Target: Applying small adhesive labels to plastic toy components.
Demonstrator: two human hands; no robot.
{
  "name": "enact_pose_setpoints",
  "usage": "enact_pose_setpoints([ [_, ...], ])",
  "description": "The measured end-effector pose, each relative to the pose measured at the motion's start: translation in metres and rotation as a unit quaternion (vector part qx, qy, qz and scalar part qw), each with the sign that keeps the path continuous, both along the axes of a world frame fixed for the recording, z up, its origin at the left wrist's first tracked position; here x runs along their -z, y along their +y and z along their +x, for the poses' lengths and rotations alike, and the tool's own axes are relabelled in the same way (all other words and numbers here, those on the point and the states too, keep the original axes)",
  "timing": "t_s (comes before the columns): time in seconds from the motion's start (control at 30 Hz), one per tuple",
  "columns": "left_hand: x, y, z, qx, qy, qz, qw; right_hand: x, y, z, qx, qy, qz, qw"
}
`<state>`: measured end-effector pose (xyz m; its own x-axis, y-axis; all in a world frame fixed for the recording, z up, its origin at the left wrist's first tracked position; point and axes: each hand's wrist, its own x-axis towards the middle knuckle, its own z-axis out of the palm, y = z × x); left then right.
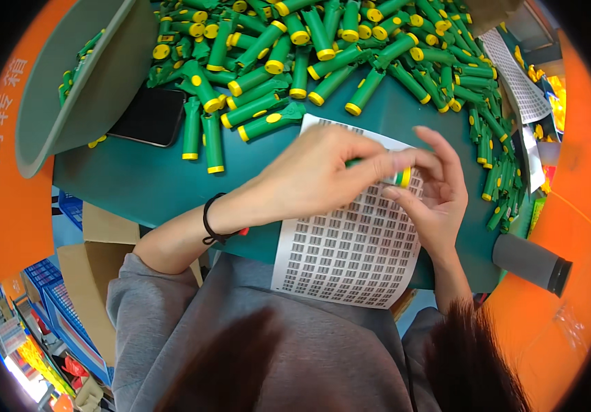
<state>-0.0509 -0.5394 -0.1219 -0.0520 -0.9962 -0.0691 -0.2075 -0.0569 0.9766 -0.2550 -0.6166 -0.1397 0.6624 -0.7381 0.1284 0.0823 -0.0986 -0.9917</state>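
Above a white sheet of small printed labels (350,250), both my hands are at one green plastic tube with a yellow end (406,177). My left hand (323,165) is closed around its green body, thumb reaching toward the yellow end, and hides most of it. My right hand (440,189) holds the yellow end between thumb and bent fingers, with one finger raised. A small pale patch shows on the tube by the left thumb, too blurred to make out. The sheet lies on the green tabletop and overhangs its near edge.
A large heap of green tubes with yellow ends (323,41) covers the far side and runs down the right. At left are a grey tub (75,89) and a black phone (150,117). A grey cylinder (530,264) lies at right; a cardboard box (89,275) stands below left.
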Motion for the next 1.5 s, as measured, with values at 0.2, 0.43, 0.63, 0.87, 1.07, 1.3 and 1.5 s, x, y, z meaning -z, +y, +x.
enact_pose_setpoints([
  [0.2,-0.061,0.033,0.139,-0.538,-0.351,-0.310,0.700,0.007,-0.024,0.007,0.025,0.293,-0.385,0.875],
  [0.43,0.013,0.001,0.034,-0.126,-0.421,-0.361,0.823,0.018,-0.028,0.005,0.049,0.281,-0.311,0.907],
  [0.63,0.048,-0.001,0.019,-0.080,-0.434,-0.360,0.822,0.017,-0.024,0.004,0.056,0.267,-0.295,0.916],
  [0.87,0.052,-0.006,0.018,-0.090,-0.424,-0.386,0.814,0.019,-0.025,0.006,0.055,0.277,-0.281,0.917],
  [1.07,0.050,-0.006,0.017,-0.122,-0.382,-0.320,0.859,0.019,-0.024,0.008,0.062,0.268,-0.283,0.919],
  [1.3,0.053,-0.004,0.017,-0.113,-0.448,-0.395,0.794,0.019,-0.023,0.008,0.058,0.268,-0.265,0.924],
  [1.5,0.056,-0.006,0.015,-0.111,-0.426,-0.406,0.801,0.022,-0.023,0.008,0.053,0.276,-0.261,0.923],
])
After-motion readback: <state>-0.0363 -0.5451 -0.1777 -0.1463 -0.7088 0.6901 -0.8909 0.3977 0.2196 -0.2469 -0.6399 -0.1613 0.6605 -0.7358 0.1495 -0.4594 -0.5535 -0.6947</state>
